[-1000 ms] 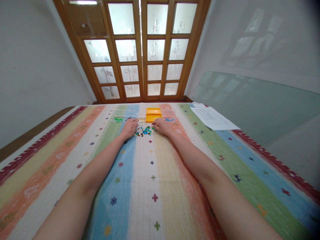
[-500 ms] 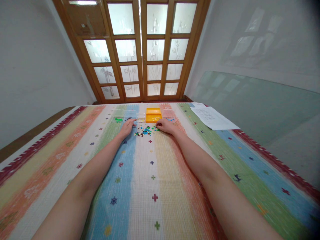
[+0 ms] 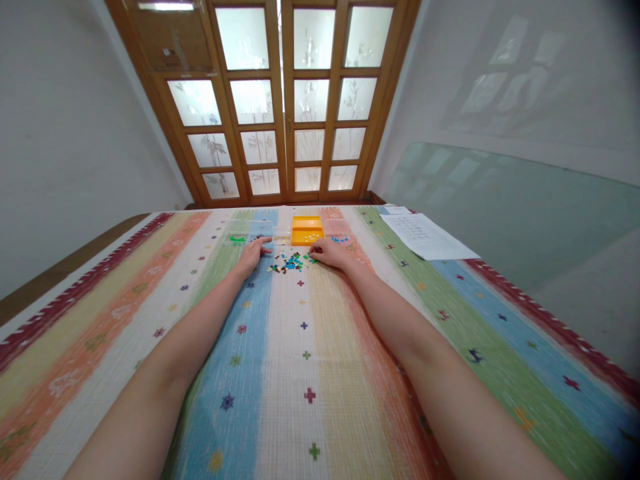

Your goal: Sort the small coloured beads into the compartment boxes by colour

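A loose pile of tiny blue, green, brown and pale pieces point(image 3: 290, 264) lies on the striped cloth between my hands. My left hand point(image 3: 253, 255) rests at the pile's left side, fingers stretched and slightly apart, holding nothing visible. At the right edge of the pile, my right hand point(image 3: 328, 253) has its fingers curled and the fingertips together. What they hold, if anything, is too small to make out. Just behind the hands sits a yellow box point(image 3: 307, 224) with pale pieces in its front part. Green pieces point(image 3: 237, 239) and blue pieces point(image 3: 340, 239) lie in clear trays on either side.
A clear tray point(image 3: 260, 224) stands behind my left hand, and another clear tray point(image 3: 345, 225) is right of the yellow box. Printed papers point(image 3: 425, 237) lie at the back right. The striped tablecloth point(image 3: 290, 373) covers the table, with wooden glazed doors point(image 3: 285, 133) beyond.
My right hand has shifted very slightly left toward the pile, its fingers still curled. The left hand has barely moved.
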Available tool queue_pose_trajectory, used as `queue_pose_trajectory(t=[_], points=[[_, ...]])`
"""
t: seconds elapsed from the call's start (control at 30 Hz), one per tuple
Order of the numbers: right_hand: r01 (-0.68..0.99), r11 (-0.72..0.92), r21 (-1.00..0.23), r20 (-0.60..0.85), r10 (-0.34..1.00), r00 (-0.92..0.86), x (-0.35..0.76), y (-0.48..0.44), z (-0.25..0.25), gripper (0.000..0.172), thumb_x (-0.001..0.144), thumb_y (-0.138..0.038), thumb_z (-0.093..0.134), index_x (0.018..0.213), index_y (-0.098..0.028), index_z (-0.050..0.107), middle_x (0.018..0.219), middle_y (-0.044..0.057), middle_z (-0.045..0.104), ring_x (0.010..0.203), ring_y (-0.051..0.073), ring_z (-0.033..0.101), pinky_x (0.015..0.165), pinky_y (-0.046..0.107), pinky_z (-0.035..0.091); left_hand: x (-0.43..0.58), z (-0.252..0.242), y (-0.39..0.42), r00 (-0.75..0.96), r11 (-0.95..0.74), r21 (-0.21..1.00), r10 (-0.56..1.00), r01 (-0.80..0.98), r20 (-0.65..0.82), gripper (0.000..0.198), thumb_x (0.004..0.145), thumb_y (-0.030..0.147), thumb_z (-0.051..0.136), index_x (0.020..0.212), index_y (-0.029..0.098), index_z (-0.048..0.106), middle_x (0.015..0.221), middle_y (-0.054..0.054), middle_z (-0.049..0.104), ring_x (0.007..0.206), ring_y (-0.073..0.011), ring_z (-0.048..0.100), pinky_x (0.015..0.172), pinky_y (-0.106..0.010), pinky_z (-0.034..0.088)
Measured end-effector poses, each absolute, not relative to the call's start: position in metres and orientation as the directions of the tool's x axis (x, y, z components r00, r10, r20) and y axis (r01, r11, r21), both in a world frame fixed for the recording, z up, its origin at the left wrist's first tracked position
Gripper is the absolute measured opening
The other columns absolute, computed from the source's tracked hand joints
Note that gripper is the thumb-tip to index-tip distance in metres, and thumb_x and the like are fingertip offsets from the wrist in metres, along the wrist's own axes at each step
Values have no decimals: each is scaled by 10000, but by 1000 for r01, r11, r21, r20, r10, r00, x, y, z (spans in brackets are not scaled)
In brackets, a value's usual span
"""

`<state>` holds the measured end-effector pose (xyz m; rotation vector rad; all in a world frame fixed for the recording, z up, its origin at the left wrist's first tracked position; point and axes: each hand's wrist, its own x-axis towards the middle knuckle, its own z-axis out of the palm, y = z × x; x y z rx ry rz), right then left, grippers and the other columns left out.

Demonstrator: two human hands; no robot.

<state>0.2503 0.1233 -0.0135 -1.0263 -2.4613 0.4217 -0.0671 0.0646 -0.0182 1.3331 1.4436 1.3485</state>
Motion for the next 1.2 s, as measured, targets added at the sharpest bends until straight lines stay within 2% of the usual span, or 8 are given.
queue_pose_trajectory(t=[0.17, 0.33, 0.47, 0.6, 0.7, 0.9, 1.03, 1.2], points=[[600, 659, -453, 276, 744, -608, 249, 121, -14, 107, 938, -183, 688, 977, -183, 788, 1004, 58, 793, 886, 191, 687, 801, 271, 487, -72, -22, 70, -203, -61, 992, 976, 112, 83, 435, 974, 522, 570, 1153, 207, 811, 804, -69, 762, 800, -227, 693, 777, -325, 546], [593, 634, -496, 277, 763, -584, 250, 123, -17, 123, 917, -148, 666, 967, -181, 774, 986, 46, 788, 863, 181, 681, 774, 258, 480, -80, -21, 76, -217, -41, 993, 976, -108, 17, 392, 982, 432, 535, 1152, 183, 785, 1021, -81, 797, 715, -142, 675, 707, -258, 532], [598, 625, -502, 278, 771, -573, 250, 124, -18, 119, 912, -153, 663, 957, -180, 770, 967, 41, 787, 843, 175, 675, 760, 252, 476, -89, -15, 74, -220, -1, 958, 973, -286, -65, 410, 1044, 380, 444, 1200, 155, 749, 1100, -103, 788, 651, -119, 636, 642, -248, 530], [614, 612, -498, 275, 783, -558, 248, 122, -17, 89, 907, -160, 682, 922, -180, 768, 932, 41, 787, 814, 176, 670, 750, 253, 472, -98, -6, 70, -282, -19, 913, 953, -408, -106, 417, 1084, 326, 377, 1183, 142, 739, 1221, -125, 759, 628, -102, 598, 689, -268, 578], [612, 611, -501, 275, 783, -557, 248, 123, -18, 80, 902, -158, 687, 912, -179, 764, 919, 40, 784, 806, 177, 668, 734, 251, 463, -105, -1, 69, -340, -46, 899, 933, -435, -116, 422, 1088, 296, 358, 1194, 157, 742, 1248, -117, 745, 611, -97, 576, 702, -271, 587], [604, 628, -490, 291, 771, -566, 249, 126, -22, 81, 917, -179, 678, 932, -182, 757, 921, 33, 775, 813, 173, 666, 727, 249, 451, -123, 3, 69, -427, -98, 880, 896, -465, -126, 391, 1089, 284, 374, 1225, 174, 723, 1164, -83, 743, 617, -95, 583, 698, -254, 583], [632, 647, -427, 304, 761, -573, 248, 123, -18, 117, 947, -195, 650, 949, -186, 766, 939, 43, 775, 824, 187, 666, 742, 269, 460, -129, 3, 70, -450, -106, 870, 882, -481, -141, 372, 1105, 289, 372, 1220, 172, 705, 1139, -79, 732, 607, -87, 583, 694, -238, 578], [628, 719, -298, 412, 690, -595, 227, 105, -5, 237, 1041, -237, 573, 1059, -170, 800, 1112, 116, 769, 1049, 239, 671, 970, 347, 487, -128, 2, 70, -461, -114, 871, 877, -478, -138, 354, 1102, 287, 386, 1240, 177, 693, 1090, -77, 726, 605, -92, 583, 695, -241, 582]])
